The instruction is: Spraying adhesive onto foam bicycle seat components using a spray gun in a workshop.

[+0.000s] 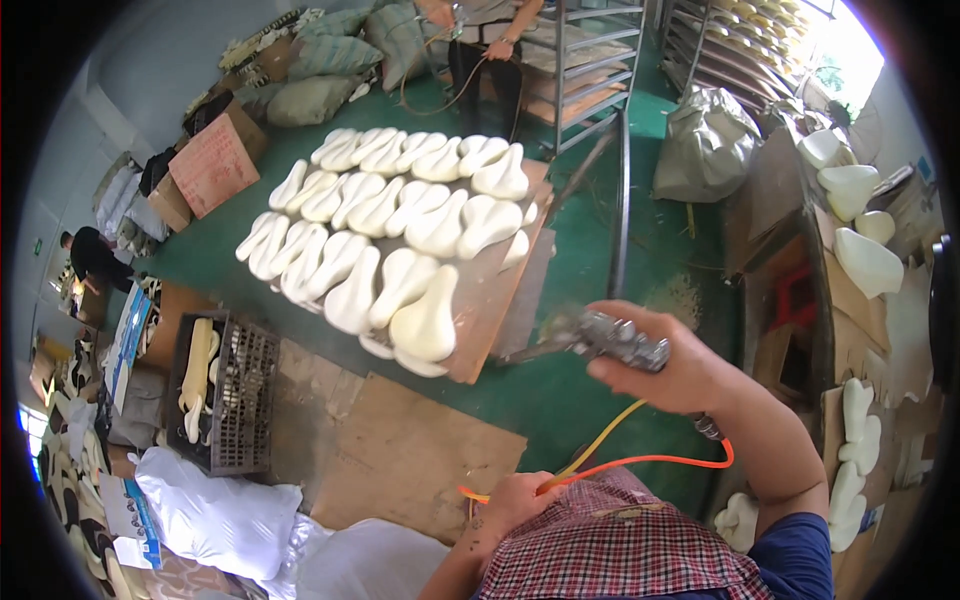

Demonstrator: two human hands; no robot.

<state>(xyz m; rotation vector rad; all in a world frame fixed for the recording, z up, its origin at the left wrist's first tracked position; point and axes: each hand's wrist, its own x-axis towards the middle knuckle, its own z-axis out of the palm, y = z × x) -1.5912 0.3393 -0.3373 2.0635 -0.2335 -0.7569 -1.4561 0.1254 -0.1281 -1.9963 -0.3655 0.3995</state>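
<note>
Head view: from where I stand, the hands are apart. The right hand (672, 362) is clamped around a silver metal spray gun (622, 340), nozzle end toward the rows of cream, saddle-shaped, foam-like pads (425, 322) on a flat brown board (476, 338). The left hand (517, 497) is closed on a bright orange flexible hose (655, 459), beside a thin yellow hose (604, 437). Step in hand: apparently, spraying the pads. Next move: likely calls for an even sweep, hoses held clear.
</note>
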